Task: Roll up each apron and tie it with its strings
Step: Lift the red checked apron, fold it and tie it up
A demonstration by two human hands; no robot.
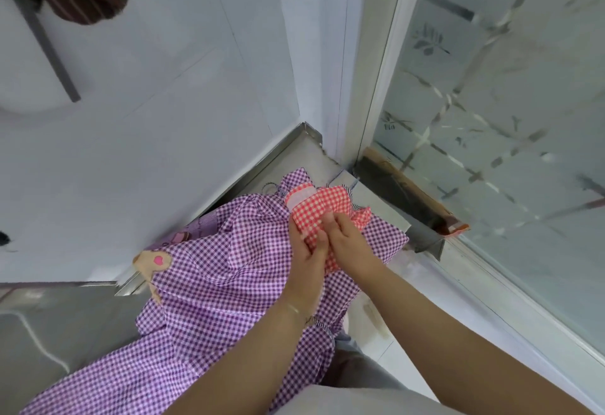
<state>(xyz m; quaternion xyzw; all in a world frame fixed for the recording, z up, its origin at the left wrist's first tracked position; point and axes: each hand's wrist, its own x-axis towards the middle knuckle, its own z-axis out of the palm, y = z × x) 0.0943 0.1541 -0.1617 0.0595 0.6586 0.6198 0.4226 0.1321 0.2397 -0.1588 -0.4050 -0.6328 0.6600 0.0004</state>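
Both hands on red apron

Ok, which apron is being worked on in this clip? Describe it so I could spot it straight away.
Find the steel counter in the corner beside the glass door. A large purple checked apron is spread over it; on top lies the small red checked apron, bunched under the left hand and right hand. Only it is red.
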